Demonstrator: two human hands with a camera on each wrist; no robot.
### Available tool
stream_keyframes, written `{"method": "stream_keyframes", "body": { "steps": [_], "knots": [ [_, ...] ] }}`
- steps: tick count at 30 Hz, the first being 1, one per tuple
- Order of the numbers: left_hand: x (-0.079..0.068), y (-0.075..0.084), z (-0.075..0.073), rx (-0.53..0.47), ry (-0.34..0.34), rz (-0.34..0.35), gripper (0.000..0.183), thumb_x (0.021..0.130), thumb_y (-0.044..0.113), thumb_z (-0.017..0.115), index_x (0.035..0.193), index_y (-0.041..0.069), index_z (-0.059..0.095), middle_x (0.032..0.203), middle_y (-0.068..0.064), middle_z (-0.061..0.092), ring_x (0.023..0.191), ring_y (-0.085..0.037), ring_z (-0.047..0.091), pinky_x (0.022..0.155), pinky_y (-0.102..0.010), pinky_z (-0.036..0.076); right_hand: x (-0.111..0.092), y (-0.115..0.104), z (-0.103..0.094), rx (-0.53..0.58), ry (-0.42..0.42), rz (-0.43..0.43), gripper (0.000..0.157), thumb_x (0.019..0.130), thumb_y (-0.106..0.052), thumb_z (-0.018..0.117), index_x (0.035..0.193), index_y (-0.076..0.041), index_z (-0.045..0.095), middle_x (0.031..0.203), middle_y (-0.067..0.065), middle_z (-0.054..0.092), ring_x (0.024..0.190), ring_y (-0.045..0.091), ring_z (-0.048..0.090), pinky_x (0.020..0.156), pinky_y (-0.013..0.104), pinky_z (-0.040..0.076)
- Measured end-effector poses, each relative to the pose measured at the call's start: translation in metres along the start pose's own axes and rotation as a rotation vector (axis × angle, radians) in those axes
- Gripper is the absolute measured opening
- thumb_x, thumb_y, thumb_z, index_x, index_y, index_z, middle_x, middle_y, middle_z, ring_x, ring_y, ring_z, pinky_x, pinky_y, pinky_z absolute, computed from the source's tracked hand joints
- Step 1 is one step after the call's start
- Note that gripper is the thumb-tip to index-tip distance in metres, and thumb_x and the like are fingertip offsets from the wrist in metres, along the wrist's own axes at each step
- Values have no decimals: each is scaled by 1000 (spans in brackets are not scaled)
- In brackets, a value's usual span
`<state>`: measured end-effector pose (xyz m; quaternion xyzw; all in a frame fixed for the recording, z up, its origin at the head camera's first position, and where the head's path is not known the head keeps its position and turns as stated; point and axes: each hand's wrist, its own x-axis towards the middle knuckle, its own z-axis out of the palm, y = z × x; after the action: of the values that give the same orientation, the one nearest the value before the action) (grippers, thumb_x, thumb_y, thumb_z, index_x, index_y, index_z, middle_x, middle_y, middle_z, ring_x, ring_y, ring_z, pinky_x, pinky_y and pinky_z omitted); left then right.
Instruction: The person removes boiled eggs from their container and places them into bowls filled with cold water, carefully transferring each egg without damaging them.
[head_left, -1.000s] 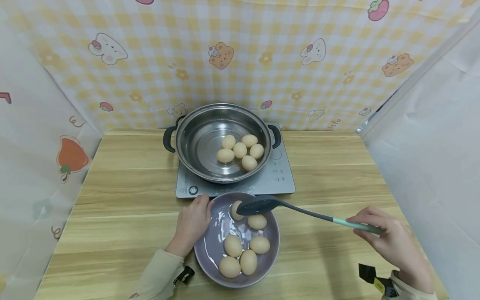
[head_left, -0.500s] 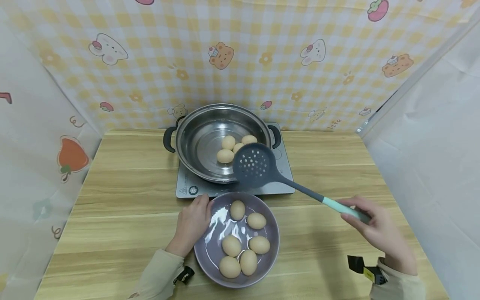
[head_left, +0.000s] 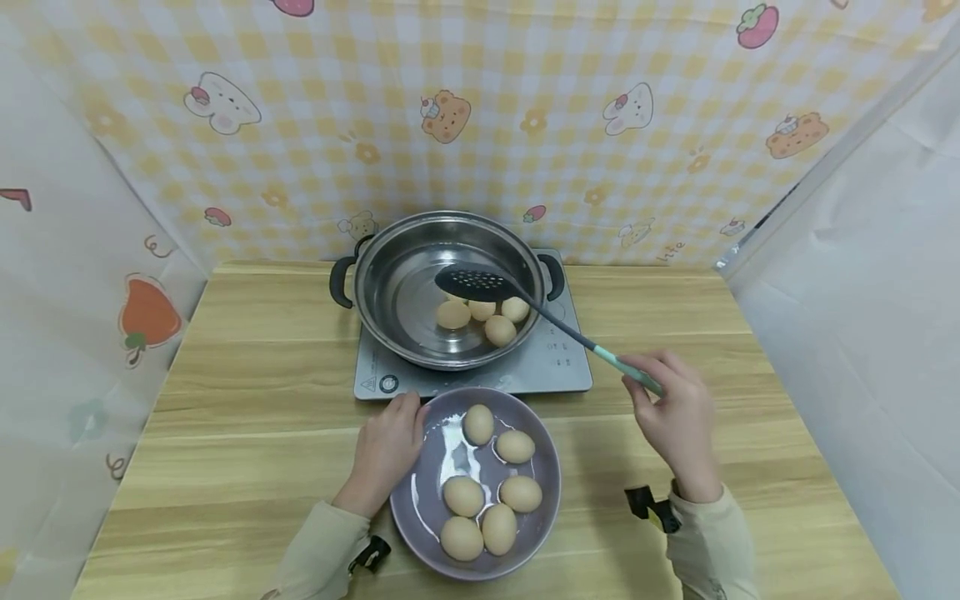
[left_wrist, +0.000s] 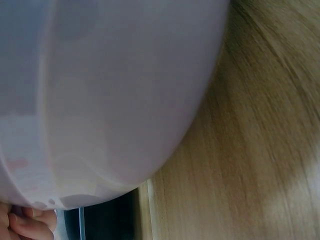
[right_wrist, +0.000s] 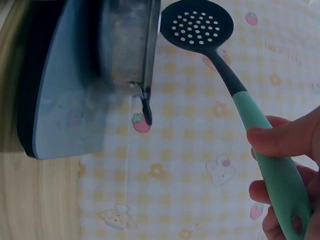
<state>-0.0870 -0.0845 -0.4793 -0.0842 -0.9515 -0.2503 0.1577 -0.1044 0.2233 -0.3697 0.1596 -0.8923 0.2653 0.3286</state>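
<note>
My right hand [head_left: 675, 412] grips the mint-green handle of a dark slotted skimmer [head_left: 474, 283]. In the right wrist view its round head [right_wrist: 196, 24], pierced with holes, carries nothing visible. The skimmer hangs over a steel pot [head_left: 401, 292], where several pale eggs [head_left: 453, 314] sit in the right half, some hidden by the skimmer head. My left hand [head_left: 386, 454] holds the upper left rim of a shallow mauve bowl [head_left: 415, 521]. Several more eggs [head_left: 477, 425] lie in the bowl. The bowl's outer side [left_wrist: 120, 90] fills much of the left wrist view, with fingers [left_wrist: 32, 225] at its rim.
Under the pot is a flat silver induction cooktop [head_left: 465, 383], close behind the bowl. Black handles [head_left: 341, 282] stick out on both pot sides. A wooden table [head_left: 247, 400] carries everything; a yellow checked cloth [head_left: 487, 167] hangs behind it and white sheets at the sides.
The skimmer has moved from above the bowl, forward to over the pot, its head turning on the way. My right hand has come forward and left. The left hand stays on the bowl.
</note>
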Motion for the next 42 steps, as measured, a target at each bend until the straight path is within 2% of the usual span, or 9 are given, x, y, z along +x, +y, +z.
{"method": "stream_keyframes", "body": {
  "steps": [3, 8, 16, 20, 26, 38, 42],
  "knots": [
    [0, 0, 0, 4, -3, -4, 23, 86, 16, 59, 73, 7, 43, 67, -7, 51, 45, -34, 51, 37, -39, 36, 4, -3, 11, -23, 35, -41, 28, 61, 13, 74, 81, -5, 72, 73, 6, 62, 46, 14, 50, 42, 18, 32],
    [-1, -1, 1, 6, 2, 0, 22, 86, 16, 59, 73, 7, 43, 67, -7, 50, 45, -34, 50, 37, -39, 35, 8, -6, 22, -52, 33, -64, 26, 62, 12, 73, 80, -7, 72, 74, 4, 62, 47, 15, 52, 40, 21, 31],
    [0, -1, 2, 6, 10, 10, 22, 86, 16, 59, 73, 7, 44, 66, -7, 50, 44, -32, 50, 37, -38, 35, 9, -8, 29, -97, -5, -74, 26, 60, 11, 73, 79, -7, 72, 74, 5, 62, 50, 18, 52, 42, 28, 33],
    [0, -1, 2, 6, 14, 14, 22, 86, 16, 59, 73, 7, 44, 67, -8, 51, 44, -33, 50, 37, -38, 35, 8, -7, 30, -113, -20, -74, 25, 60, 10, 73, 78, -7, 72, 74, 4, 61, 49, 18, 50, 42, 27, 32],
    [0, -1, 2, -1, 24, 15, 22, 86, 15, 59, 73, 7, 43, 67, -7, 50, 44, -34, 50, 36, -39, 35, 5, -7, 27, -118, -84, -79, 27, 59, 11, 75, 78, -8, 72, 72, 2, 61, 49, 11, 47, 41, 22, 29],
    [1, -1, 1, -1, -1, -3, 21, 87, 16, 59, 74, 7, 44, 66, -7, 50, 44, -32, 50, 37, -37, 35, 3, -11, 15, -96, -248, -28, 26, 63, 5, 75, 82, -11, 72, 74, -1, 62, 48, 7, 41, 38, 21, 25],
    [1, -1, 1, 1, -9, -5, 21, 87, 16, 58, 74, 7, 44, 67, -7, 51, 44, -33, 50, 37, -37, 35, 3, -13, 13, -85, -277, -25, 26, 63, 5, 75, 82, -12, 72, 75, -2, 63, 49, 6, 43, 37, 21, 25]
  ]
}}
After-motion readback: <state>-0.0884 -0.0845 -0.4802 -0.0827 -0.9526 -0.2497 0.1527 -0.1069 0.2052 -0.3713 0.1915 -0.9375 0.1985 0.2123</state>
